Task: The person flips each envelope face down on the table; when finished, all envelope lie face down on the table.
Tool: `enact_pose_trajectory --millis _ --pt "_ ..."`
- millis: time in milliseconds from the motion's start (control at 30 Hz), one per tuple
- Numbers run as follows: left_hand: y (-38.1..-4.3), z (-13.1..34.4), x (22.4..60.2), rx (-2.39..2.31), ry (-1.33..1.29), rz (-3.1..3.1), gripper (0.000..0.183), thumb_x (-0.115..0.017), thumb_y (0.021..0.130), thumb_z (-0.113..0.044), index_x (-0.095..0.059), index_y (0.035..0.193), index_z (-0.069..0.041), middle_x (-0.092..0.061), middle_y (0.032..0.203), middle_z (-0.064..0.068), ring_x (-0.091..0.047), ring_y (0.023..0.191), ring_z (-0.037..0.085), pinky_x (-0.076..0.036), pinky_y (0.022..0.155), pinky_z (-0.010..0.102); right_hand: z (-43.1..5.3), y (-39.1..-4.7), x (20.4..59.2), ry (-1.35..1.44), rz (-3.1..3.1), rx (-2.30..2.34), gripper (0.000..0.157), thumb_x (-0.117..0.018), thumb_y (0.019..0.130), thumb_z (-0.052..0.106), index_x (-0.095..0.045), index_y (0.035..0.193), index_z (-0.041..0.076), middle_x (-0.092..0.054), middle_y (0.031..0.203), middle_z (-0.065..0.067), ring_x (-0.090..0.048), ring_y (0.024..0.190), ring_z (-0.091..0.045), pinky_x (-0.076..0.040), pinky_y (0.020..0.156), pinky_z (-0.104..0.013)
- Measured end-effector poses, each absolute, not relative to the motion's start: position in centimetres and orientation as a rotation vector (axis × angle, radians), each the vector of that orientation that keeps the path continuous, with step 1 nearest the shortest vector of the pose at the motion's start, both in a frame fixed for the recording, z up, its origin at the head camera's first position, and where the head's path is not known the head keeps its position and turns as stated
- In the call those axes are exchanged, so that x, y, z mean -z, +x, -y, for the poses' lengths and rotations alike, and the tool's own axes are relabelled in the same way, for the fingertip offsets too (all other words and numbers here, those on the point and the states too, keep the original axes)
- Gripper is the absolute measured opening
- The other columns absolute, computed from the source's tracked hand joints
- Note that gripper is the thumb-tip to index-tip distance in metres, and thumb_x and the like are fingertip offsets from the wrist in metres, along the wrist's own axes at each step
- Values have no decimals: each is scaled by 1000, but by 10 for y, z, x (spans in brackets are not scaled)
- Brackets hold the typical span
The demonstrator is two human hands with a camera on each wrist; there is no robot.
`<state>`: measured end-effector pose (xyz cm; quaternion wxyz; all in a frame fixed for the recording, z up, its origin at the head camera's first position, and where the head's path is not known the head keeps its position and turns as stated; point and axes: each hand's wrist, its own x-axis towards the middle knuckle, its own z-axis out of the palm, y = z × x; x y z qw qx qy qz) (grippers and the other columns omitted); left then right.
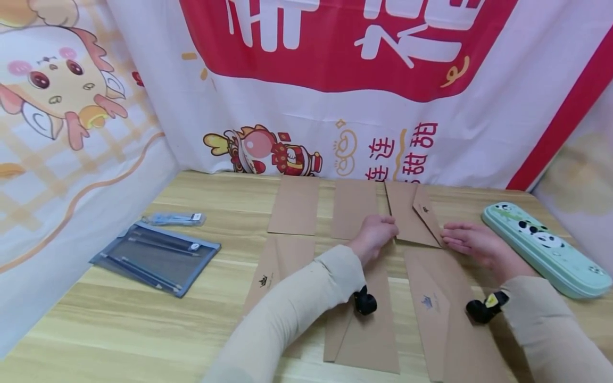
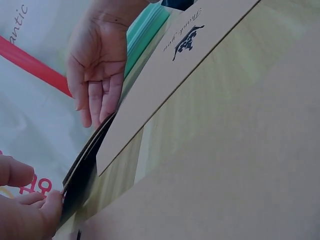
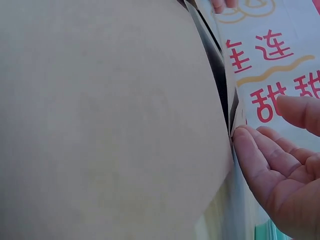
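Observation:
Several brown paper envelopes lie in two rows on the table in the head view. My left hand [image 1: 375, 236] is at the left edge of the back right envelope [image 1: 407, 215], its fingertips touching that edge. At the opposite edge, by the printed flap, my right hand [image 1: 476, 246] has its fingers extended. The right wrist view shows the right fingertips [image 3: 241, 134] against the envelope edge, thumb apart. In the left wrist view the left hand [image 2: 27, 210] meets the slightly raised envelope edge with its fingers, and its thumb stands away.
A mint panda pencil case [image 1: 546, 247] lies to the right. On the left are a blue mesh pouch [image 1: 158, 255] holding pencils and a small blue packet [image 1: 174, 218]. Front envelopes [image 1: 433, 303] lie below the forearms. A printed cloth [image 1: 335, 106] hangs behind the table.

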<state>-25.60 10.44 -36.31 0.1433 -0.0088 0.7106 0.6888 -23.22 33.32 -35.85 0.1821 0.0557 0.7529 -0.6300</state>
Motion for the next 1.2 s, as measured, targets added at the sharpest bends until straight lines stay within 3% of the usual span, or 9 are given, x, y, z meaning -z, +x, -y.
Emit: enact_pose_trajectory --millis 567,833,1200 --pt "-253 -87 358 -2043 213 -2126 42 -58 82 8 -55 123 2 -63 114 13 -59 107 21 -50 89 25 -318 -236 354 -47 -2165 1660 63 -50 95 15 -16 136 -19 -63 96 13 -61 91 1 -51 85 -20" --pt "-254 -76 354 -2089 299 -2160 38 -60 82 7 -57 119 4 -64 109 14 -60 102 20 -50 86 22 -299 -239 345 -58 -2216 1534 63 -52 94 20 -23 138 -14 -61 111 -4 -61 95 -5 -50 91 -29" --pt "-253 -73 339 -2086 434 -2282 32 -63 79 9 -61 111 5 -66 103 17 -62 91 16 -51 76 15 -277 -241 345 -122 -2209 1501 61 -52 94 19 -26 139 -11 -42 135 -26 -59 99 -6 -48 94 -33"
